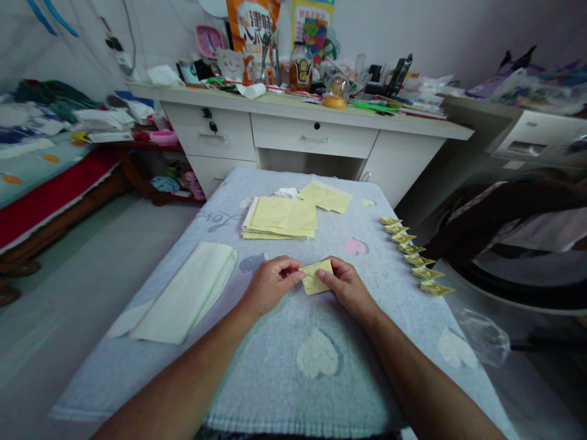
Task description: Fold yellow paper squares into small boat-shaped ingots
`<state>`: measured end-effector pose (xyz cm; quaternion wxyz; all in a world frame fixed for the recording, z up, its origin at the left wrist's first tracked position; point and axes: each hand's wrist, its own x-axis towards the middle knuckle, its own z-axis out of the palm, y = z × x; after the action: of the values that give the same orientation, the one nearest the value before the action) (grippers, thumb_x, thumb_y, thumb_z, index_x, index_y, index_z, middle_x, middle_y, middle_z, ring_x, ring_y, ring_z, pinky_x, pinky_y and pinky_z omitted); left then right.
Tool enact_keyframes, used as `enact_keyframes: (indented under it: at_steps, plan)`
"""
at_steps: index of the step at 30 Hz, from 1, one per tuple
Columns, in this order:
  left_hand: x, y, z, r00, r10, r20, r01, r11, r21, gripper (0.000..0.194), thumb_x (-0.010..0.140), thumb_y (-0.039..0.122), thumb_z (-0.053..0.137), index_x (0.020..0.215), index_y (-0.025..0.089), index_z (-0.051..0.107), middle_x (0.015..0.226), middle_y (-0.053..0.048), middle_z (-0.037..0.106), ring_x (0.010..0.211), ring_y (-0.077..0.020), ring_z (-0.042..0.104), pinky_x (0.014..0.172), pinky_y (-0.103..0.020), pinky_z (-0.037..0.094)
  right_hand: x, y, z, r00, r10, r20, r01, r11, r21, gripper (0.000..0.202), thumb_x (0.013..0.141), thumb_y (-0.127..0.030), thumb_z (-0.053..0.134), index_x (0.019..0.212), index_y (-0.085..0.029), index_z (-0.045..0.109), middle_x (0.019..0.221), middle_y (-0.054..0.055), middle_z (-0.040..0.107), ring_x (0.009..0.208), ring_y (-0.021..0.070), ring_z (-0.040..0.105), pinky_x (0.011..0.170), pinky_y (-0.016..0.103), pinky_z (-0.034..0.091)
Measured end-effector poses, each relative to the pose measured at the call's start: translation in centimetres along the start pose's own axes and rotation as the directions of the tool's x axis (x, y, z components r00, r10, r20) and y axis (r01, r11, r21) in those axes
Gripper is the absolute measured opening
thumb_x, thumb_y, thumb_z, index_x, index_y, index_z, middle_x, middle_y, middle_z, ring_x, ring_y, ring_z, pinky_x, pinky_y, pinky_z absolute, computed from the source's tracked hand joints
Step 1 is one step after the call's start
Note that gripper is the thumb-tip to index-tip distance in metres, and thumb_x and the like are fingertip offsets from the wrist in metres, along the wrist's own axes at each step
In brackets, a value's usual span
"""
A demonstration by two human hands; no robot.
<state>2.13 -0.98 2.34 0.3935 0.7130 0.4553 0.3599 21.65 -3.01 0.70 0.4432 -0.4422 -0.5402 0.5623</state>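
Between both hands, just above the cloth-covered table (257, 379), is a small folded piece of yellow paper (316, 283). My left hand (274, 280) pinches its left corner between thumb and fingers. On the other side, my right hand (349, 285) grips the right edge, thumb on top and fingers behind. Beyond the hands lies a stack of yellow paper sheets (284, 215), with more yellow sheets (326, 195) behind it to the right. Several folded yellow paper boats (419, 261) stand in a row along the table's right edge.
A folded pale paper bundle (188, 293) lies on the left of the table. At the back stands a white desk (316, 125) crowded with a honey jar (301, 66), an orange bag (254, 36) and a pink clock (210, 41). A washing machine (541, 140) is at right, near a clear plastic bag (483, 336).
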Motion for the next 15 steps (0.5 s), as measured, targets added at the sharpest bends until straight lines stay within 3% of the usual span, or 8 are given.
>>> enact_keyframes:
  at_steps: [15]
  plan:
    - [-0.18, 0.03, -0.13, 0.991, 0.137, 0.011, -0.138, 0.987, 0.083, 0.018, 0.085, 0.027, 0.058, 0.074, 0.016, 0.067, 0.071, 0.0, 0.062, 0.069, -0.0121, 0.057, 0.065, -0.023, 0.041, -0.28, -0.13, 0.27, 0.997, -0.032, 0.066, 0.035, 0.999, -0.041, 0.031, 0.085, -0.048, 0.058, 0.08, -0.018, 0.05, 0.068, -0.004, 0.046, 0.061, 0.0098, 0.042, 0.056, 0.021, 0.034]
